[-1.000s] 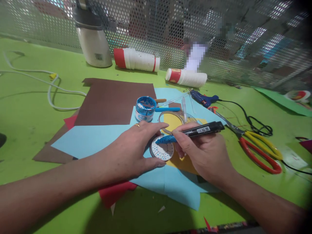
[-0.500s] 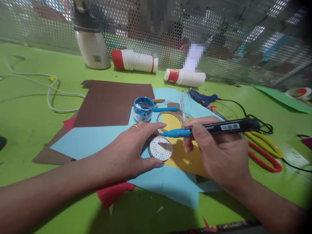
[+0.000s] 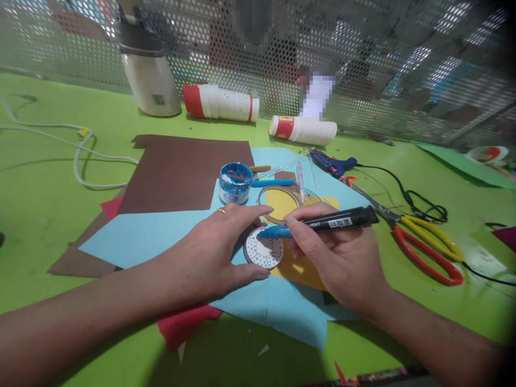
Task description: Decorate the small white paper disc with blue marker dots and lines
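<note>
Head cam on my feed, closest stuff first: a crumpled bit of red paper [image 3: 181,328] pokes out on the green tabletop [image 3: 121,365], and just past it light blue paper [image 3: 296,317] makes the work surface. Right in the middle of that pile sits a round white disc [image 3: 265,251], lying flat, lines splitting it into panels around a middle one, lots of little blue dots in the outer panels.

Left hand [image 3: 223,247] is steadying it, thumb along the near edge, fingers curled at the far left side, partly hidden from me. Right hand [image 3: 338,255] has a pen grip on a black marker [image 3: 332,221] with a blue-smeared front end. Its tip is over the disc's upper left part; whether it's actually touching, I can't tell.

Yellow paper [image 3: 300,271] peeks out beside the disc, under the right hand. Off to the right lie scissors [image 3: 391,217] with one red and one yellow handle. Just beyond the disc there's a thin round ring [image 3: 278,187], then an open jar of blue paint [image 3: 236,191] near brown paper [image 3: 185,177]. Further back: a blue glue gun [image 3: 328,163], two paper-cup stacks [image 3: 304,130] on their sides, a white flask [image 3: 149,80], and finally perforated mesh [image 3: 193,32].
</note>
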Demonstrator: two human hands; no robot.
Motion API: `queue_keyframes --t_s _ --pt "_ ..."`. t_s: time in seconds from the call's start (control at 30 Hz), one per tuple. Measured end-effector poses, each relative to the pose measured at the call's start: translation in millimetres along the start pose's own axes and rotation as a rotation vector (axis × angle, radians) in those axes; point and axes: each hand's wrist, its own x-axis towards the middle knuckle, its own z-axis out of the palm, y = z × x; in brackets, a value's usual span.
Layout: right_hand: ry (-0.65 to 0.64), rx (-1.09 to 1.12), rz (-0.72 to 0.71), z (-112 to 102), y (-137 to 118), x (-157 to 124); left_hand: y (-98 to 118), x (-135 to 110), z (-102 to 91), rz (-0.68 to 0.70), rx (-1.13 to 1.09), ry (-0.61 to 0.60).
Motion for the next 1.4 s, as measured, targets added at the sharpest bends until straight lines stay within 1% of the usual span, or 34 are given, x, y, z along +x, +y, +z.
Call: queue_keyframes --t_s 0.73,1.03,1.23,1.4 --pt "0.003 -0.028 -0.033 2.1 -2.2 3.6 -0.1 1.4 -0.4 -0.007 0.004 -0.001" --pt "0.008 -0.041 -0.012 3.1 -3.2 6.0 -0.5 0.7 0.4 0.021 0.021 0.013" --pt "0.026 -0.015 0.003 4.7 -1.0 6.9 -0.5 0.9 1.2 -0.008 0.003 0.017" --pt "0.066 -0.009 -0.028 6.7 1.9 6.5 -1.4 0.3 2.1 -0.021 0.005 0.029"
